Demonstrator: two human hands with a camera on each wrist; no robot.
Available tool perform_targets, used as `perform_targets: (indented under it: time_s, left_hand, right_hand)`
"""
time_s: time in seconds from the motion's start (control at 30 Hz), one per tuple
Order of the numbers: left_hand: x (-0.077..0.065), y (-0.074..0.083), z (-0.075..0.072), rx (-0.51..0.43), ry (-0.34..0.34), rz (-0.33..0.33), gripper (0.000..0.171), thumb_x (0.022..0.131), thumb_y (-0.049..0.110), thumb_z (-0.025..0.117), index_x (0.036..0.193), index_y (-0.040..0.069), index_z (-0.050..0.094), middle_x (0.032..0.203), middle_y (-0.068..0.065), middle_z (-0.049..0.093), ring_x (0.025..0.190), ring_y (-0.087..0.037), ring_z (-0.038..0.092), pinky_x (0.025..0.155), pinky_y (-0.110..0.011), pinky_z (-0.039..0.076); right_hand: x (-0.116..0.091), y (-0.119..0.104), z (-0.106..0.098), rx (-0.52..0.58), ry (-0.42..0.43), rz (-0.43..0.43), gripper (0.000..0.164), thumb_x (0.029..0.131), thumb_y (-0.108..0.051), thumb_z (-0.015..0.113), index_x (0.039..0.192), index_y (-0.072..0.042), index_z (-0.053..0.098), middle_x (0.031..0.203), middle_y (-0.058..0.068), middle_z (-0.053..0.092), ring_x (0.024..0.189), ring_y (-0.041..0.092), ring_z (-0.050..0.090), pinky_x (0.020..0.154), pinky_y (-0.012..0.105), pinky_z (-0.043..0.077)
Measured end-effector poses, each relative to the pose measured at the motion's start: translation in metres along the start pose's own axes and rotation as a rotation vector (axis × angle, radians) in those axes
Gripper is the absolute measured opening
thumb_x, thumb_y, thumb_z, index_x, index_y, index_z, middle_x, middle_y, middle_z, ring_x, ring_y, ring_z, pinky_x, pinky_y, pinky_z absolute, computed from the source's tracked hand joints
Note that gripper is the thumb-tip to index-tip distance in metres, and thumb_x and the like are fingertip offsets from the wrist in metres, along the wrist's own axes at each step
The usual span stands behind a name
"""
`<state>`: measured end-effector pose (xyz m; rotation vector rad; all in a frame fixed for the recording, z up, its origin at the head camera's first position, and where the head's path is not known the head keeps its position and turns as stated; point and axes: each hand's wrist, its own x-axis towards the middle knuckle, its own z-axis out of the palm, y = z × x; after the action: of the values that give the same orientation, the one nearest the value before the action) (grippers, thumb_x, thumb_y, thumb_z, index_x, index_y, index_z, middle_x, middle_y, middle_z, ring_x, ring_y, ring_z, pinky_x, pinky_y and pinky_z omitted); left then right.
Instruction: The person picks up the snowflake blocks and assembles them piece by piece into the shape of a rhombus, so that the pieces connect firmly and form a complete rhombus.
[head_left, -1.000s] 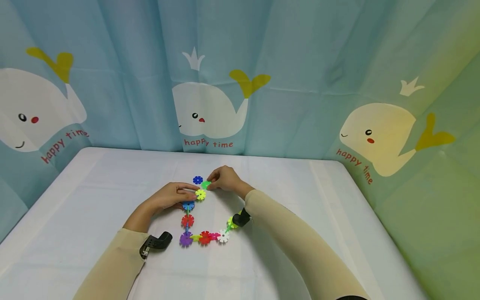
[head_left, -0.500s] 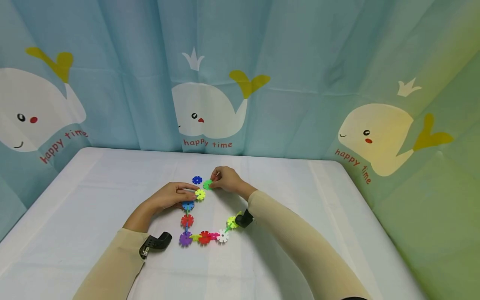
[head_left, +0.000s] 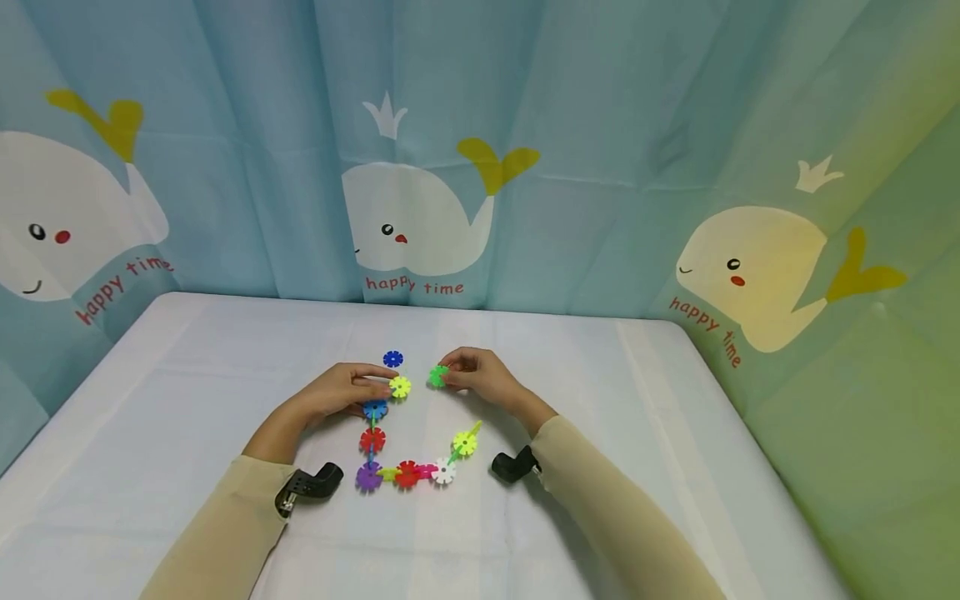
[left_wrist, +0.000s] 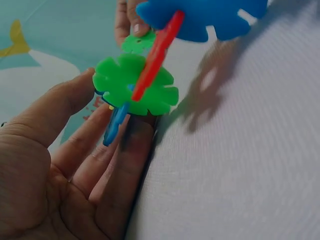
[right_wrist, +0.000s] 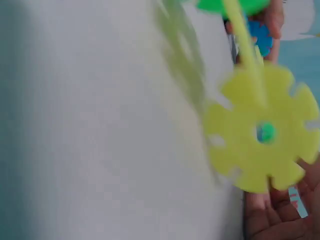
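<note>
My left hand [head_left: 337, 396] holds the far left end of a chain of notched plastic flower discs, near its blue disc [head_left: 375, 409] and yellow disc [head_left: 400, 387]. The left wrist view shows the thumb at the edge of a green disc [left_wrist: 135, 85], fingers extending behind. My right hand [head_left: 487, 379] pinches a loose green disc [head_left: 438, 376], apart from the yellow one. From there the chain runs through a red disc [head_left: 372, 441], a purple disc [head_left: 369, 476] and a white disc [head_left: 443, 471] to another yellow disc [head_left: 465, 443], large in the right wrist view.
A dark blue disc [head_left: 393, 358] lies by itself beyond the left fingertips. The white-covered table [head_left: 600, 392] stretches out on both sides. Behind it hangs a blue curtain [head_left: 600, 125] with whale prints. A black wrist camera [head_left: 513, 465] sits near the chain's right end.
My right hand has drawn the green disc rightward and slightly nearer, away from the left hand's yellow disc. The right forearm no longer covers the chain's right end. My left hand stays put.
</note>
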<state>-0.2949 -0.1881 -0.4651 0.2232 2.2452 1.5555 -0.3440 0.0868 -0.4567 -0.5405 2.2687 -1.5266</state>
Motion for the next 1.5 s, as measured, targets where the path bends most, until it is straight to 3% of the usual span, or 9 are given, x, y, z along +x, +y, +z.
perform_targets:
  time_s: [0.23, 0.43, 0.53, 0.9, 1.17, 1.4, 1.5]
  left_hand:
    - [0.001, 0.006, 0.005, -0.010, 0.004, -0.011, 0.053, 0.092, 0.034, 0.070, 0.137, 0.010, 0.058, 0.131, -0.016, 0.063, 0.101, -0.015, 0.066, 0.076, -0.033, 0.058]
    - [0.000, 0.011, 0.008, -0.001, 0.013, -0.005, 0.052, 0.094, 0.033, 0.068, 0.138, 0.009, 0.057, 0.131, -0.017, 0.063, 0.099, -0.016, 0.066, 0.074, -0.033, 0.057]
    - [0.002, 0.011, 0.009, -0.001, 0.006, 0.003, 0.052, 0.094, 0.033, 0.067, 0.138, 0.009, 0.057, 0.130, -0.016, 0.063, 0.098, -0.015, 0.066, 0.075, -0.032, 0.057]
    - [0.005, 0.008, 0.015, 0.006, -0.010, 0.000, 0.050, 0.094, 0.034, 0.067, 0.136, 0.009, 0.059, 0.106, -0.009, 0.074, 0.083, -0.013, 0.066, 0.075, -0.031, 0.057]
    - [0.005, 0.008, 0.019, 0.020, -0.024, 0.037, 0.050, 0.096, 0.033, 0.065, 0.137, 0.007, 0.057, 0.122, -0.015, 0.068, 0.096, -0.015, 0.066, 0.077, -0.032, 0.057]
    - [0.005, 0.009, 0.021, 0.037, -0.030, 0.053, 0.053, 0.094, 0.035, 0.068, 0.138, 0.009, 0.057, 0.127, -0.016, 0.066, 0.106, -0.020, 0.066, 0.081, -0.032, 0.055]
    - [0.006, 0.008, 0.021, 0.047, -0.030, 0.061, 0.053, 0.094, 0.035, 0.068, 0.138, 0.009, 0.057, 0.126, -0.016, 0.066, 0.106, -0.020, 0.066, 0.081, -0.031, 0.055]
  right_hand:
    - [-0.012, 0.010, 0.006, 0.067, 0.109, -0.125, 0.020, 0.091, -0.004, 0.068, 0.110, 0.003, 0.067, 0.095, 0.012, 0.070, 0.080, 0.014, 0.067, 0.075, 0.029, 0.057]
    - [-0.016, 0.004, 0.011, 0.060, 0.100, -0.166, 0.021, 0.091, 0.000, 0.067, 0.111, 0.008, 0.066, 0.104, 0.026, 0.069, 0.088, 0.037, 0.068, 0.078, 0.029, 0.057]
    - [-0.024, -0.007, 0.012, 0.069, 0.101, -0.169, 0.020, 0.091, 0.003, 0.066, 0.109, 0.011, 0.065, 0.103, 0.029, 0.068, 0.089, 0.041, 0.067, 0.077, 0.028, 0.057]
    - [-0.029, -0.011, 0.020, 0.070, 0.116, -0.173, 0.019, 0.089, 0.004, 0.068, 0.106, 0.012, 0.065, 0.099, 0.027, 0.069, 0.087, 0.040, 0.068, 0.073, 0.023, 0.055]
    - [-0.030, -0.012, 0.021, 0.077, 0.117, -0.180, 0.018, 0.090, 0.004, 0.067, 0.105, 0.012, 0.065, 0.099, 0.028, 0.069, 0.087, 0.039, 0.068, 0.077, 0.031, 0.058]
    - [-0.028, -0.012, 0.021, 0.073, 0.118, -0.195, 0.017, 0.091, 0.004, 0.066, 0.105, 0.012, 0.065, 0.100, 0.028, 0.068, 0.081, 0.018, 0.069, 0.078, 0.032, 0.058]
    - [-0.027, -0.011, 0.020, 0.069, 0.126, -0.204, 0.016, 0.091, 0.004, 0.065, 0.105, 0.011, 0.065, 0.099, 0.028, 0.068, 0.083, 0.022, 0.069, 0.078, 0.032, 0.058]
